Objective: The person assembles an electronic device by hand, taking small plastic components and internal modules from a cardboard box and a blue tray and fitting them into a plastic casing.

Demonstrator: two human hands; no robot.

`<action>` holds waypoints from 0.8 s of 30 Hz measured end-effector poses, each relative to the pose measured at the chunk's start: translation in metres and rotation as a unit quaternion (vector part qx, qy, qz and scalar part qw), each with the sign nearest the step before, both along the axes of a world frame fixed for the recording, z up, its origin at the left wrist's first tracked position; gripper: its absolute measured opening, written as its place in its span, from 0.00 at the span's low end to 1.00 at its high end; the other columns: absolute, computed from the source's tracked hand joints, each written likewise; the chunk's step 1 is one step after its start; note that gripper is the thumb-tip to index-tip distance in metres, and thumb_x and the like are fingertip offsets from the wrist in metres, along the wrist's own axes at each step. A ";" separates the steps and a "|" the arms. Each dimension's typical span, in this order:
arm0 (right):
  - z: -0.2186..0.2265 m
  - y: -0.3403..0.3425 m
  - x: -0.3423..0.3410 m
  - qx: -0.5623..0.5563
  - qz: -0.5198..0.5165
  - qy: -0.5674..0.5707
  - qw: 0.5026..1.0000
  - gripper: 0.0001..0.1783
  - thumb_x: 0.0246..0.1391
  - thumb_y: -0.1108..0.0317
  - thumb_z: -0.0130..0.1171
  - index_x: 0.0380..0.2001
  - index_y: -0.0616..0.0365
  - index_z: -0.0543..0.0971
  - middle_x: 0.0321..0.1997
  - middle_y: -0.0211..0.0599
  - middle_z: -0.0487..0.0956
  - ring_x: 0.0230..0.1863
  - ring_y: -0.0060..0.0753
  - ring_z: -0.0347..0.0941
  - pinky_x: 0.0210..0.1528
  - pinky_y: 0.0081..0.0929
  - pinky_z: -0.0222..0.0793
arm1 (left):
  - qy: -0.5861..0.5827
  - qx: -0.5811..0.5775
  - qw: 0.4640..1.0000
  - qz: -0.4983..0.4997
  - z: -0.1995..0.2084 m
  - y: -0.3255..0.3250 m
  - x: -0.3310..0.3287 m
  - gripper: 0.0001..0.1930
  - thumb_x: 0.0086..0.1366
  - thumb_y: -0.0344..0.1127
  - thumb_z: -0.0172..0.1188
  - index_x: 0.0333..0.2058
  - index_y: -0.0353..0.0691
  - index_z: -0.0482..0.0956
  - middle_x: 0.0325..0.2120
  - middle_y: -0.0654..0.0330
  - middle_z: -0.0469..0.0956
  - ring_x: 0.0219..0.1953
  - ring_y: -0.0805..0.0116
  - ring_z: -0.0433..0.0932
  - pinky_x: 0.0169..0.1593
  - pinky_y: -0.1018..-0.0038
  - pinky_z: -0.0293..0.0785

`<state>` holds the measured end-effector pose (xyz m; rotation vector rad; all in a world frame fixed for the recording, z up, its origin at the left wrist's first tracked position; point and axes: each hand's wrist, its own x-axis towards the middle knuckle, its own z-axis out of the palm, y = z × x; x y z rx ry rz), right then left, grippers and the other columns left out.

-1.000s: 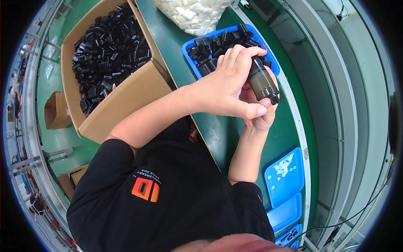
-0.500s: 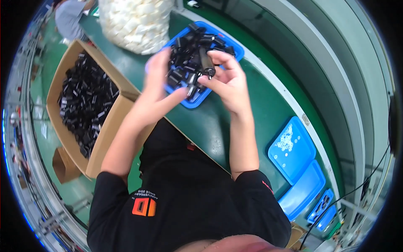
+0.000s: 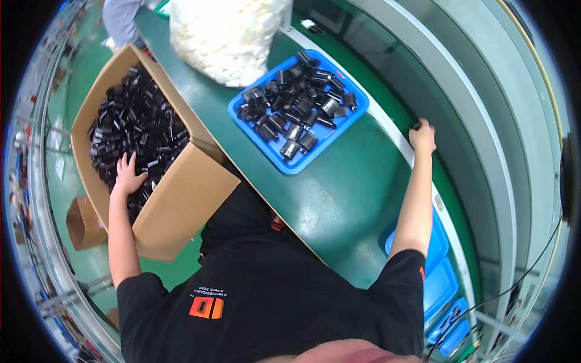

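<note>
My left hand (image 3: 127, 174) reaches down into a large cardboard box (image 3: 181, 193) full of small black cylindrical parts (image 3: 136, 130), fingers spread on the pile. My right hand (image 3: 422, 135) is stretched far to the right, at the edge of the conveyor belt (image 3: 472, 145), fingers closed around a small black part (image 3: 416, 126). Between the hands, a blue tray (image 3: 345, 124) on the green table holds several black parts, some with silver ends.
A big clear bag of white pieces (image 3: 227, 36) lies behind the tray. Blue bins (image 3: 439, 284) stand at the lower right beside the table. A small cardboard box (image 3: 85, 224) sits on the floor at left. Another person (image 3: 121, 21) stands at the top left.
Both hands were together over the blue tray holding a black part. They have parted: the left went into the cardboard box, the right out to the conveyor edge.
</note>
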<state>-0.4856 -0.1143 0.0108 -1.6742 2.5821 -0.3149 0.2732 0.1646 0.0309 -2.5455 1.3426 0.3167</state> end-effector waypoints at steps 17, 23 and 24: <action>-0.030 -0.281 0.264 -0.130 0.440 -0.095 0.884 0.34 0.50 0.57 0.64 0.59 0.61 0.73 0.56 0.60 0.77 0.59 0.60 0.71 0.62 0.45 0.66 | 0.011 -0.194 0.977 -0.088 0.033 -0.012 -0.013 0.15 0.60 0.40 0.62 0.42 0.37 0.81 0.44 0.50 0.82 0.46 0.52 0.81 0.51 0.61 0.76; -0.052 -0.284 0.299 -0.114 0.372 -0.077 0.918 0.24 0.49 0.66 0.60 0.52 0.54 0.78 0.49 0.56 0.78 0.51 0.58 0.75 0.56 0.45 0.70 | 0.085 -0.366 0.925 -0.053 0.095 -0.003 -0.072 0.13 0.55 0.38 0.66 0.37 0.40 0.80 0.29 0.58 0.78 0.32 0.62 0.81 0.37 0.69 0.78; -0.053 -0.284 0.303 -0.123 0.373 -0.078 0.916 0.23 0.48 0.67 0.59 0.51 0.55 0.79 0.47 0.55 0.79 0.50 0.58 0.76 0.55 0.44 0.71 | 0.078 -0.374 0.922 -0.054 0.101 -0.003 -0.078 0.12 0.53 0.36 0.68 0.35 0.40 0.80 0.28 0.59 0.76 0.31 0.64 0.81 0.36 0.71 0.77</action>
